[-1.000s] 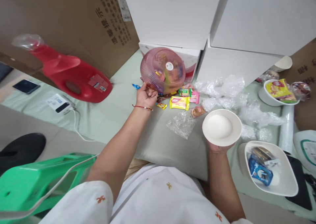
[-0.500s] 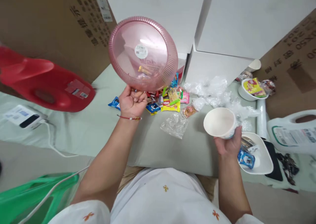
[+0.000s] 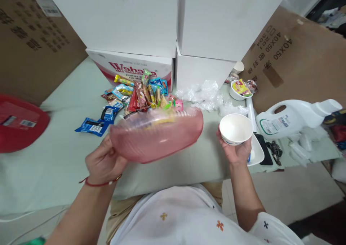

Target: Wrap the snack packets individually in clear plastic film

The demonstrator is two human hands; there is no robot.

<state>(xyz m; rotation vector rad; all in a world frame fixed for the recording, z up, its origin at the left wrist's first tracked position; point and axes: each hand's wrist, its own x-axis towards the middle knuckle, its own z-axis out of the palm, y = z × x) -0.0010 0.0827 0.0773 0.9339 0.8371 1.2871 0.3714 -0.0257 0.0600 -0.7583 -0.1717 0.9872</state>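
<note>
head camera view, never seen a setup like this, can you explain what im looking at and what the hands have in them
There is no machine here: these are a person's own bare hands, seen by a camera worn on the head that looks forward and down. The left hand grips a pink see-through bowl, which is blurred. The right hand holds a white bowl from below. On the cloth-covered table lie a heap of wrapped snacks, some clear plastic wrapping, a round white dish with more packets and a white jug. White boxes stand behind.
</note>
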